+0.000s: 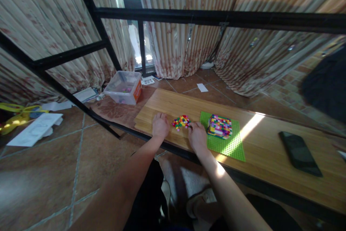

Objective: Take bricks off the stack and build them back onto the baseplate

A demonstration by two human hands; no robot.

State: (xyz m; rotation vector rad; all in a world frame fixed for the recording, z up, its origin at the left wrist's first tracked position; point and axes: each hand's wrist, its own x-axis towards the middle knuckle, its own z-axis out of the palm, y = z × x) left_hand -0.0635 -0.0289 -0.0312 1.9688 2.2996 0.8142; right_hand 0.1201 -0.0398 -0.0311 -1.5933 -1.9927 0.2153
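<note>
A small heap of loose coloured bricks [181,121] lies on the wooden table [270,141]. My left hand [160,125] rests just left of the heap, fingers curled under and touching the wood. My right hand [197,135] sits at the heap's right edge, its fingertips pinched among the bricks; what they hold is too small to make out. Right of that hand, a green baseplate [229,144] carries a square multicoloured block of stacked bricks [220,126].
A black phone [300,153] lies on the table at right. On the tiled floor stand a clear plastic tub [124,87] and scattered papers [35,128]. A black metal frame [216,16] crosses in front of curtains.
</note>
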